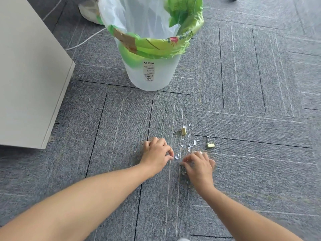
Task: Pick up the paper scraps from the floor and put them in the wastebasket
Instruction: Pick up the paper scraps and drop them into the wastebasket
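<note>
Several small white paper scraps (191,145) lie scattered on the grey carpet between the two binder clips and my hands. My left hand (156,153) rests on the floor with thumb and forefinger pinched at a scrap near its fingertips. My right hand (198,165) is curled over the carpet just right of it, slightly blurred; its fingertips are closed and what they hold is hidden. The translucent white wastebasket (151,73), lined with a clear and green plastic bag, stands upright on the carpet further away from me.
Two gold binder clips (181,131) (210,142) lie among the scraps. A white cabinet (31,75) stands at the left. A white cable (83,41) runs across the floor behind the basket, beside a plastic bag (88,13).
</note>
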`<state>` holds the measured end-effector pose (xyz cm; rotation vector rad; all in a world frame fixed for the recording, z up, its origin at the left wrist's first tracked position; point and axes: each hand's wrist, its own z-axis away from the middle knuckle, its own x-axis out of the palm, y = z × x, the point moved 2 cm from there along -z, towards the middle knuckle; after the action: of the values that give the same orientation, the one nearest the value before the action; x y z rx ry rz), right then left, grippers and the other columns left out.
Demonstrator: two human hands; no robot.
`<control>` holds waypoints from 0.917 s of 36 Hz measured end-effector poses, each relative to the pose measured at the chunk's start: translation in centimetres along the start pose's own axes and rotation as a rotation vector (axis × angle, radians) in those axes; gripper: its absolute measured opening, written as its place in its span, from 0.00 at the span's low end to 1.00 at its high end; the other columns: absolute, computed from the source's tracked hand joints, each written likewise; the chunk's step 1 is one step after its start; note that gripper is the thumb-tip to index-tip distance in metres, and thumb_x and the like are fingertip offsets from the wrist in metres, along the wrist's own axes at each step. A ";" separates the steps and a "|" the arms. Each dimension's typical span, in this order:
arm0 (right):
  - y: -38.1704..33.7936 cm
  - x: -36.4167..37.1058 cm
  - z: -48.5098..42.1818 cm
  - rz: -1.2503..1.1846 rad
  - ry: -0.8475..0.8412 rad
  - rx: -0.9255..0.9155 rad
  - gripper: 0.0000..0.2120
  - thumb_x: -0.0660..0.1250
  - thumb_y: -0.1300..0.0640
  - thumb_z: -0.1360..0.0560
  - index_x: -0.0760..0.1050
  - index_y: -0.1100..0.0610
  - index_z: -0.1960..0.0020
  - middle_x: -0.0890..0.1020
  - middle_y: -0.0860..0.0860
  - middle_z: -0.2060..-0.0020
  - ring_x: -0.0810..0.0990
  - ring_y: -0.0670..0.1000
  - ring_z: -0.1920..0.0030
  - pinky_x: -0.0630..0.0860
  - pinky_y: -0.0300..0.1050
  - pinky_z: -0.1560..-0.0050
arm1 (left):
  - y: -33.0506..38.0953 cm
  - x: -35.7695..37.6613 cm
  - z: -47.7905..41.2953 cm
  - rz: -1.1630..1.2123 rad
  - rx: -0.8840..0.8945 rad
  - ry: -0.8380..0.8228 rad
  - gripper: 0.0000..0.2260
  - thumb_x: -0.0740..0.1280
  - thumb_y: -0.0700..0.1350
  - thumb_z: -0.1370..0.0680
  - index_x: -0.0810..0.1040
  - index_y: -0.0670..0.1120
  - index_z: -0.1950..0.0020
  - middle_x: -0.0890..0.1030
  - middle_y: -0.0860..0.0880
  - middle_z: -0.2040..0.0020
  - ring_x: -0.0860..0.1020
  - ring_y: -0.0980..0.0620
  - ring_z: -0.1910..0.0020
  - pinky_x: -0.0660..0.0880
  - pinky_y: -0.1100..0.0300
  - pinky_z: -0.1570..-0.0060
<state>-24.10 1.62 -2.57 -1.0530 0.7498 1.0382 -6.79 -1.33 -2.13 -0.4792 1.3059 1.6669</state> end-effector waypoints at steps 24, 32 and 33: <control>1.2 -0.2 -1.7 -0.022 0.088 -0.041 0.05 0.69 0.43 0.27 0.78 0.43 0.55 0.74 0.37 0.56 0.66 0.44 0.52 0.52 0.41 0.53 | 1.2 0.9 -0.7 -0.036 -0.028 0.062 0.07 0.70 0.60 0.28 0.79 0.59 0.54 0.70 0.60 0.53 0.64 0.56 0.47 0.59 0.50 0.37; 0.8 0.5 -2.1 -0.022 0.071 -0.103 0.04 0.70 0.43 0.28 0.78 0.43 0.56 0.75 0.39 0.58 0.67 0.44 0.52 0.58 0.45 0.50 | 1.6 1.5 -0.3 -0.149 0.039 0.071 0.07 0.65 0.57 0.23 0.77 0.58 0.49 0.70 0.59 0.49 0.65 0.54 0.43 0.60 0.51 0.37; 0.6 0.6 -2.1 -0.016 0.069 -0.106 0.05 0.70 0.43 0.28 0.78 0.43 0.56 0.75 0.39 0.58 0.67 0.44 0.52 0.59 0.45 0.49 | 1.6 1.5 -0.2 -0.151 0.036 0.067 0.06 0.65 0.57 0.23 0.77 0.58 0.49 0.70 0.58 0.49 0.65 0.54 0.43 0.60 0.51 0.36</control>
<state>-24.53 -0.14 -4.01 -1.1897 0.7473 1.0408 -8.95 -0.90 -2.50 -0.6015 1.3123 1.5120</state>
